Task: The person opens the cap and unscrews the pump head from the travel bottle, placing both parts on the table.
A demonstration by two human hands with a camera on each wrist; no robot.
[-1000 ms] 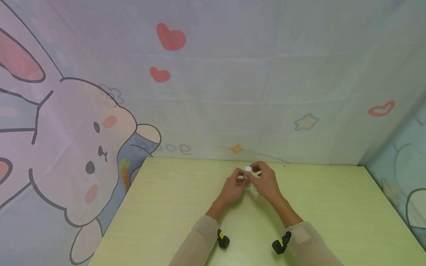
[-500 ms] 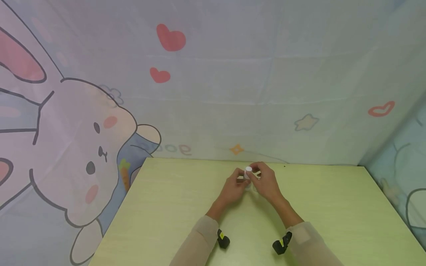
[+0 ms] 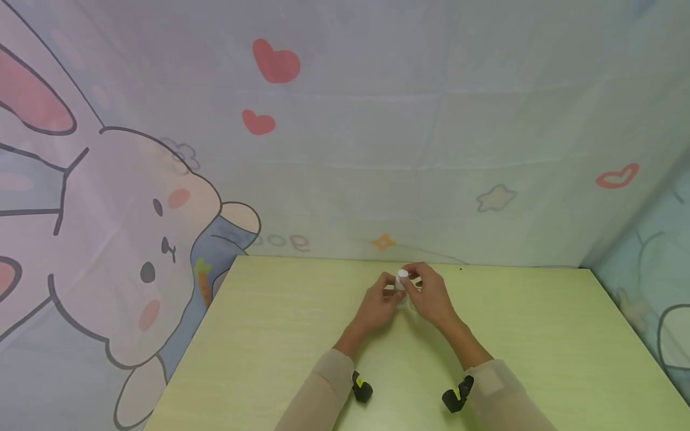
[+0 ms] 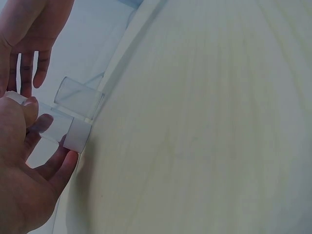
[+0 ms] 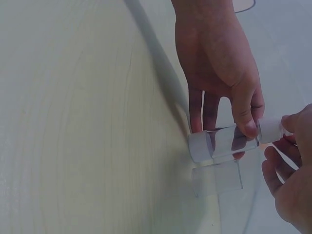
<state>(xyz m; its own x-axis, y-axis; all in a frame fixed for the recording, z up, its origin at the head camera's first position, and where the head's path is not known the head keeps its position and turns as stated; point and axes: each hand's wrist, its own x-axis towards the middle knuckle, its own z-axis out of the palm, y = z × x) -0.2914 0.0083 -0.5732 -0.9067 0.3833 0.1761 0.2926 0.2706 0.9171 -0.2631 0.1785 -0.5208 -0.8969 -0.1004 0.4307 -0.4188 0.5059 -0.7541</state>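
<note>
A small clear bottle (image 5: 225, 143) stands roughly upright between the hands, with a white base (image 4: 77, 135) at its lower end and a white cap (image 3: 402, 279) on top. My left hand (image 3: 377, 304) grips its clear body, thumb on one side and fingers curled round the other. From the right, my right hand (image 3: 433, 297) pinches the white cap; its thumb and fingertips show at the cap in the right wrist view. Right beside the bottle, a clear cylinder (image 5: 217, 178), like a short transparent tube, stands on the table.
The pale yellow-green table (image 3: 280, 335) runs back to a cloth backdrop (image 3: 350, 149) printed with a rabbit and hearts. A small dark speck (image 3: 460, 269) lies near the far edge. Black wrist cameras (image 3: 362, 388) sit on both sleeves.
More of the white cap's side shows between the fingers than one second ago, and the right thumb has shifted slightly. Both hands have otherwise stayed in place.
</note>
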